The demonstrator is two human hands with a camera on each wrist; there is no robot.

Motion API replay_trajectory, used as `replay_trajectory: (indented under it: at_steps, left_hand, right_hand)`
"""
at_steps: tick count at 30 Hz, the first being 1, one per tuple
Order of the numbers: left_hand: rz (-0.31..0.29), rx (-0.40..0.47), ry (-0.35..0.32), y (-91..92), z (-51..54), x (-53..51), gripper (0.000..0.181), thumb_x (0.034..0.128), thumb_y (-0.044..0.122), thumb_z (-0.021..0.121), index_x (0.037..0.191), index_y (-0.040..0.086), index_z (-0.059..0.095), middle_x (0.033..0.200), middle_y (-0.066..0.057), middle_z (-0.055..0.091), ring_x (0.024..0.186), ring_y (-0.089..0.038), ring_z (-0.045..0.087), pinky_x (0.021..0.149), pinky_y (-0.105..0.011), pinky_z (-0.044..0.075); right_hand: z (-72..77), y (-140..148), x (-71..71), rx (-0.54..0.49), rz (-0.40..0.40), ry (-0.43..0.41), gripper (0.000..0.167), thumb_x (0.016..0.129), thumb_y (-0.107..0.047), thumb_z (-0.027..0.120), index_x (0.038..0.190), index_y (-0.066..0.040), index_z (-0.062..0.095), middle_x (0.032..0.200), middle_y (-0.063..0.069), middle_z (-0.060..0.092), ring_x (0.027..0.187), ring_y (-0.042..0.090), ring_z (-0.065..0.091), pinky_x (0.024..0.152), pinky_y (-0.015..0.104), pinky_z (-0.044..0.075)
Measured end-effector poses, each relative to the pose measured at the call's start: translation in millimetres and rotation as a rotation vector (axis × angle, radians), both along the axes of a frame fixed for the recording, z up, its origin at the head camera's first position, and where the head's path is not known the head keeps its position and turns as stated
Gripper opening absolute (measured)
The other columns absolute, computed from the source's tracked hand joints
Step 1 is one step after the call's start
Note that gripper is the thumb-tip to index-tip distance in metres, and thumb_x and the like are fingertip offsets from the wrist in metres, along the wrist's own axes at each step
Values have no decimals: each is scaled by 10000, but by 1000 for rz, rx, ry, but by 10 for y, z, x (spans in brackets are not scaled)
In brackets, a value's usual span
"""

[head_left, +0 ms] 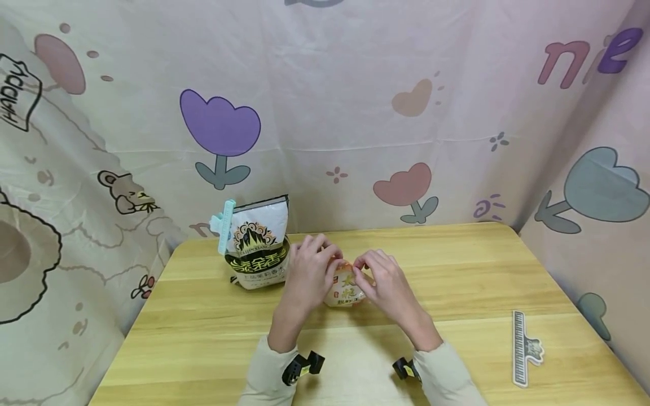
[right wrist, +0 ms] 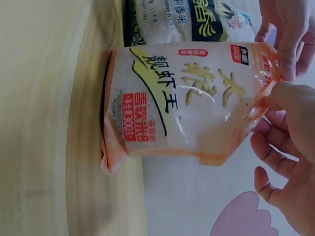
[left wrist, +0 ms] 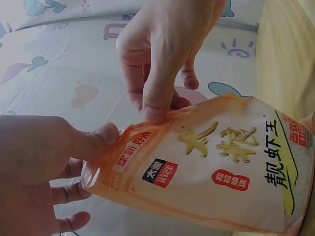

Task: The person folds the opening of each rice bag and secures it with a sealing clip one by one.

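Note:
An orange-and-white rice bag (head_left: 346, 288) stands upright on the table between my two hands. My left hand (head_left: 310, 273) pinches one top corner between thumb and fingers; the left wrist view shows that thumb on the bag's (left wrist: 197, 162) orange edge. At the other side of the top edge, my right hand (head_left: 387, 282) pinches the film, thumb in front, with its other fingers loosely bent, as the right wrist view shows. The bag's (right wrist: 192, 98) top looks folded and creased near the fingers. Whether its mouth is sealed, I cannot tell.
Behind my left hand stands a black-and-white jasmine rice bag (head_left: 259, 248), a light-blue clip (head_left: 223, 225) on its top left. A grey clip (head_left: 523, 349) lies at the table's (head_left: 203, 344) right. A printed cloth (head_left: 325, 124) hangs behind.

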State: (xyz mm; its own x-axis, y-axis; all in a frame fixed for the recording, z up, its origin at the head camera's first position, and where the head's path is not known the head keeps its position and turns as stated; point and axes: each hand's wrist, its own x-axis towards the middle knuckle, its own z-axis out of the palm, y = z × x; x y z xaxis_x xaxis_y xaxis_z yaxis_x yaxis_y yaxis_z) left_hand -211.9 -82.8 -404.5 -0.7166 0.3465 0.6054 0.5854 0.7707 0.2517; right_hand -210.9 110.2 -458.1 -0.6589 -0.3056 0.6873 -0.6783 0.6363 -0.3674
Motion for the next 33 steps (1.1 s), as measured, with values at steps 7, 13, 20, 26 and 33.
replay_trajectory:
  at_steps: [7, 13, 20, 26, 33]
  left_hand:
    - [27, 0, -6, -1, -8, -12, 95, 888, 230, 807, 871, 179, 729, 971, 18, 639, 941, -211, 558, 885, -481, 424]
    - [50, -24, 8, -7, -12, -23, 84, 900, 221, 797, 883, 173, 730, 978, 7, 639, 951, -226, 551, 890, -490, 417]
    - [74, -24, 30, -23, -14, -38, 77, 904, 252, 781, 890, 185, 747, 969, 16, 638, 963, -226, 547, 896, -481, 414]
    - [67, -8, 44, -29, -11, -47, 67, 898, 221, 796, 888, 173, 750, 958, 7, 635, 961, -230, 548, 893, -486, 419]
    - [62, -14, 45, 32, -53, -48, 54, 922, 213, 775, 899, 181, 739, 965, 7, 617, 975, -237, 552, 870, -474, 422]
  right_hand:
    - [-52, 66, -30, 24, -16, -15, 86, 888, -60, 729, 912, -111, 664, 856, -39, 650, 773, 206, 599, 703, 328, 463]
    - [-70, 99, -42, 33, -30, -40, 83, 872, -54, 726, 905, -109, 673, 848, -35, 658, 757, 210, 599, 706, 335, 475]
    - [-53, 131, -38, 53, -46, -96, 68, 900, -87, 736, 912, -125, 681, 872, -45, 665, 777, 165, 585, 706, 329, 459]
    - [-41, 165, -39, 69, -49, -115, 74, 885, -81, 745, 906, -124, 688, 876, -36, 677, 808, 183, 622, 732, 357, 480]
    - [-144, 250, -32, 72, -69, -145, 89, 872, -68, 737, 893, -133, 680, 866, -31, 664, 828, 214, 642, 757, 376, 508]
